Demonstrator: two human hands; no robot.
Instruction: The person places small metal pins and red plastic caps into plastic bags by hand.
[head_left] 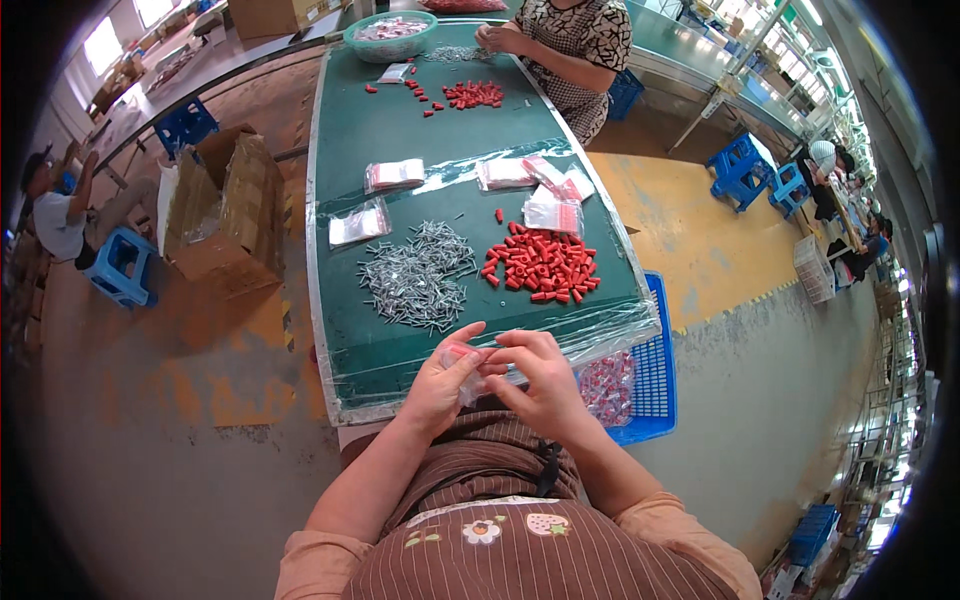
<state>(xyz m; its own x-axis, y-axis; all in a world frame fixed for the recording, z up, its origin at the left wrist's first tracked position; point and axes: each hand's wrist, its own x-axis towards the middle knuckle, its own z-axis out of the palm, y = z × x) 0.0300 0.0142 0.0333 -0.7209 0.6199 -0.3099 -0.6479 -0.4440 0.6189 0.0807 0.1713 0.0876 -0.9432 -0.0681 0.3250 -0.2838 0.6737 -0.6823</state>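
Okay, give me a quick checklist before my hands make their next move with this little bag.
1. Small clear plastic bag held: ok, pinched in the left hand.
2. Right hand gripping it too: cannot tell; it is close against the bag.
3. Bag sealed: cannot tell; the hands hide much of it.
4. Silvery, slender metal pieces nearby: ok, heaped beyond the left hand.
5. Red tapered caps all gathered: not ok; one stray cap lies beyond the heap.
6. Blue plastic mesh basket present: ok, by the green-topped table's near right corner.
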